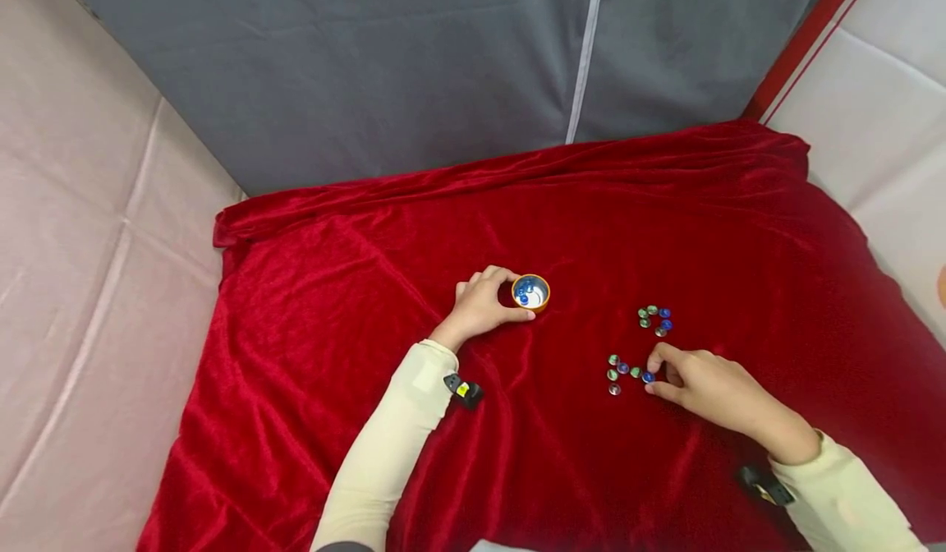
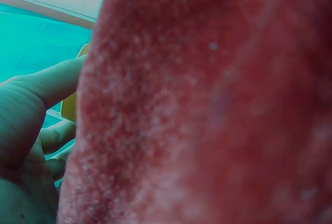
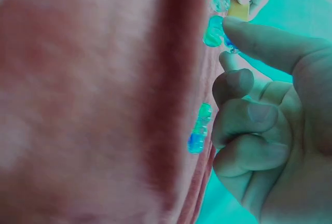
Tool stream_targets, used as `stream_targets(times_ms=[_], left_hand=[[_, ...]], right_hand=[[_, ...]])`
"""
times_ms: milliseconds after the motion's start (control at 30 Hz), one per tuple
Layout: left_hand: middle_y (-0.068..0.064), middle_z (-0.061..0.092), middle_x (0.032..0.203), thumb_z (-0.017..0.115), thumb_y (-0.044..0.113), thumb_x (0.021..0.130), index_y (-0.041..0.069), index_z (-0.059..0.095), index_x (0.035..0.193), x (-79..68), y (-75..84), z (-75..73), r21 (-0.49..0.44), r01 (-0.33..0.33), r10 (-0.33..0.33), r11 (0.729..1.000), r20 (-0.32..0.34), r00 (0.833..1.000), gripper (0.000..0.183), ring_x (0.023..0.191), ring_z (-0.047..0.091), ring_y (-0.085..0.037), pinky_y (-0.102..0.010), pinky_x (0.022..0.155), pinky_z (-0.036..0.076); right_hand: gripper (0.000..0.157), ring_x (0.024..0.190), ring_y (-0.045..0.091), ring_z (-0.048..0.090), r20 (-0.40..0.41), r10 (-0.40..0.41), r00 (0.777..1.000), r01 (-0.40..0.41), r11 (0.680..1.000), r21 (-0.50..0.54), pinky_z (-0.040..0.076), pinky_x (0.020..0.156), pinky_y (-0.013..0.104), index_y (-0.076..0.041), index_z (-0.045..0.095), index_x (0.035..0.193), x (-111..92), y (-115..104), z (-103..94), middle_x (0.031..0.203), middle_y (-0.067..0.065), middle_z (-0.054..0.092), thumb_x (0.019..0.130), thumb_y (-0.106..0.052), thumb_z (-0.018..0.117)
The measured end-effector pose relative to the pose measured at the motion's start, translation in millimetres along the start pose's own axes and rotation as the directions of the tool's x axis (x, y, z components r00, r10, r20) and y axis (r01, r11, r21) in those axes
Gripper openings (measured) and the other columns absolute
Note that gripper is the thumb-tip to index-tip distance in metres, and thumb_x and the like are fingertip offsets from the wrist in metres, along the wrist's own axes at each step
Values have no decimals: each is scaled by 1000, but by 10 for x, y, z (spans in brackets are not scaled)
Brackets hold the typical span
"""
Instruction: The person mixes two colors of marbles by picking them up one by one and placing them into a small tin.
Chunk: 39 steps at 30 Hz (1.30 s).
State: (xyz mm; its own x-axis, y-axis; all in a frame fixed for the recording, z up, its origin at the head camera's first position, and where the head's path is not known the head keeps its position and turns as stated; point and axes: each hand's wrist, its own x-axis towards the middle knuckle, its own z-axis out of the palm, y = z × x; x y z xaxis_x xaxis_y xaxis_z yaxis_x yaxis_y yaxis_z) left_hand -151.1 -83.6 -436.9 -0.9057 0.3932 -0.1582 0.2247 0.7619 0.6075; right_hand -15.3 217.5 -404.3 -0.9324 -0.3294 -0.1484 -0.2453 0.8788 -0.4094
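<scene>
Close beside the right fingers (image 1: pixel 659 356), glass pieces (image 1: pixel 623 368) dot rumpled red cloth (image 1: pixel 584 470).

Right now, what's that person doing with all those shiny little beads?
A person's left hand holds a small round cup with blue beads inside. The right hand pinches a blue bead at the end of a group of beads on the red cloth. A second cluster of beads lies just beyond that hand, with green and blue ones in it.
</scene>
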Motion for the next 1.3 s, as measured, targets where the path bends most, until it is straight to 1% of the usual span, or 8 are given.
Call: stream_targets(times_ms=[267,400,633,800,1033,1300], left_hand=[[0,55,131,82,44,73,17,58,125,9,14,-6,-2,3,-3,1000,4,1000,64,119,49,-23,-43,92,30],[0,55,131,82,44,73,17,58,126,18,20,-8,3,5,-5,1000,14,1000,65,119,48,-22,-42,92,30],[-1,55,131,82,44,73,16,57,127,30,31,-34,6,4,-4,1000,9,1000,66,120,48,-23,-44,95,30],[0,55,132,81,45,73,17,57,128,25,25,-24,15,10,-10,1000,18,1000,66,121,48,-23,-44,95,30],[0,55,131,81,46,73,18,58,127,49,20,-35,25,9,-9,1000,11,1000,66,120,49,-23,-43,93,31],[1,54,132,81,46,73,18,57,128,50,2,-25,14,19,-19,1000,28,999,66,121,48,-22,-43,94,30]], right_hand=[[18,51,-3,33,-1,-55,998,55,998,-38,31,48,23,-20,56,89,213,-49,-184,59,-15,43,84,-23,73],[18,52,0,35,3,-75,997,75,995,-58,33,48,25,-19,56,90,350,-125,-254,59,-14,44,84,-24,73],[17,54,5,39,28,-97,995,98,993,-66,34,48,27,-17,58,93,600,-285,-368,60,-10,46,85,-24,71],[18,53,7,40,60,-98,993,102,993,-64,34,48,26,-15,58,95,737,-359,-394,60,-8,46,86,-25,71],[19,54,7,41,53,-121,991,124,991,-52,35,48,28,-15,59,97,888,-445,-420,60,-7,48,87,-25,70],[19,55,8,44,67,-122,990,125,991,-41,36,49,28,-14,59,99,1058,-504,-394,62,-5,50,87,-25,70]])
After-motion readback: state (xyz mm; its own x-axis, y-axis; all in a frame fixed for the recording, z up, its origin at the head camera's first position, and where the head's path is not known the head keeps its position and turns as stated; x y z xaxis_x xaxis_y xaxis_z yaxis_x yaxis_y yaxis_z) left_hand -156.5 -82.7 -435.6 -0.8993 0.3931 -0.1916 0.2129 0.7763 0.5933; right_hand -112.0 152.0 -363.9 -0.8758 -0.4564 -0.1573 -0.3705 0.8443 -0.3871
